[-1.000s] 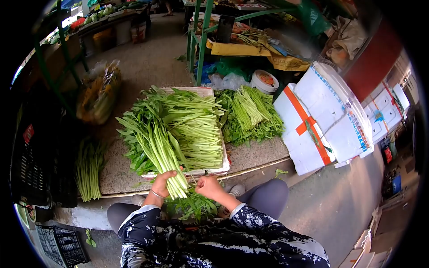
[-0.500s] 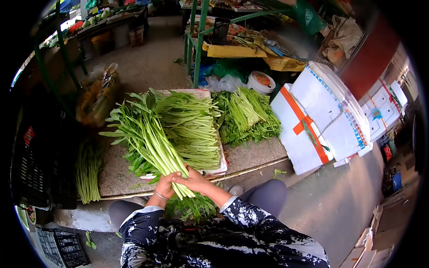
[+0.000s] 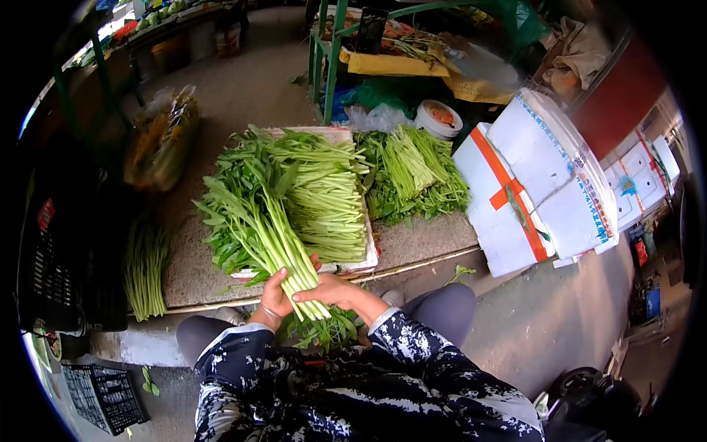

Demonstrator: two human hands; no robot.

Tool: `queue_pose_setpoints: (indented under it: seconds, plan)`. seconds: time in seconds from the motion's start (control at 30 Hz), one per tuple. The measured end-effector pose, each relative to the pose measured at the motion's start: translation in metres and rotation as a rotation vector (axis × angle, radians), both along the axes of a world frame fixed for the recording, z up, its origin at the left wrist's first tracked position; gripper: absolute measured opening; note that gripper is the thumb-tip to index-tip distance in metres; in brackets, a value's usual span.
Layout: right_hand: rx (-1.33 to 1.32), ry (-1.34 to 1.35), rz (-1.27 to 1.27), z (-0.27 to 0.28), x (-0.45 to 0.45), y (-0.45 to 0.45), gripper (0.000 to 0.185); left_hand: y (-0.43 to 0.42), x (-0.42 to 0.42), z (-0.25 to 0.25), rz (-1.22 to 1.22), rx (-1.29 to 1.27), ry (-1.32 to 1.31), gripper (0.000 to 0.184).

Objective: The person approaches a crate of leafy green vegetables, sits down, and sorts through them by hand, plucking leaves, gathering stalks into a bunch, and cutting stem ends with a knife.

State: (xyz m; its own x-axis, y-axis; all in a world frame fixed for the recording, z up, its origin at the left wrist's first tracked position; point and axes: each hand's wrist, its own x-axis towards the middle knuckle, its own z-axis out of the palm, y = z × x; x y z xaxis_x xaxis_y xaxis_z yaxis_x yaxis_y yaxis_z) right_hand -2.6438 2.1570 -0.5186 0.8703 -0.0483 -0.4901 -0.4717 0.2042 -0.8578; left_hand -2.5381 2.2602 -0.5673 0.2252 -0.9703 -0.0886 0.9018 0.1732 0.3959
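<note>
A bunch of water spinach (image 3: 287, 239), with long pale stems and dark leaves, is held between both hands over the slab's near edge. My left hand (image 3: 275, 300) wraps the left side of the stems near their cut ends, thumb up. On the right side, my right hand (image 3: 337, 292) grips the same stems with its thumb across the front; fingers behind are partly hidden. The bunch's leafy end rests against a larger pile of water spinach (image 3: 328, 199) in a white foam tray (image 3: 370, 254). Loose greens (image 3: 328, 329) lie below the hands, between the knees.
Another stack of greens (image 3: 416, 173) sits right of the tray, beside a white foam box (image 3: 501, 199) with orange tape. A lidded white tub (image 3: 438, 120) stands behind. At left are a stem bundle (image 3: 145, 276) and dark crates (image 3: 51, 272); a black basket (image 3: 103, 398) is on the floor.
My left hand has turned, its thumb now upright along the stems instead of crossed with the right hand. The bunch is gathered tighter and its leafy end has swung in toward the pile.
</note>
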Motion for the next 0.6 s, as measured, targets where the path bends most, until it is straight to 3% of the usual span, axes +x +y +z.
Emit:
queue_pose_setpoints:
  seconds: [0.07,0.2,0.3,0.43,0.53,0.6]
  plan:
    - [-0.096,0.030,0.012,0.005,0.002,0.003,0.053,-0.005,-0.001,0.002,0.016,0.030,0.038,0.067]
    - [0.003,0.215,-0.064,0.004,-0.001,-0.004,0.058,-0.015,-0.004,0.003,0.059,0.020,0.078,0.061]
    - [0.084,-0.026,-0.462,-0.006,-0.015,0.004,0.071,-0.022,-0.007,0.008,0.087,0.003,0.115,0.059]
    - [0.226,-0.161,-1.131,-0.035,-0.045,0.015,0.067,-0.026,-0.011,0.007,0.047,-0.031,0.176,0.056]
    - [0.473,-0.055,-1.419,-0.048,-0.044,0.020,0.066,-0.027,-0.021,0.003,0.075,-0.019,0.134,0.051]
    - [0.654,-0.135,-1.482,-0.036,-0.019,0.025,0.056,-0.031,-0.037,0.006,0.092,0.077,0.028,0.048]
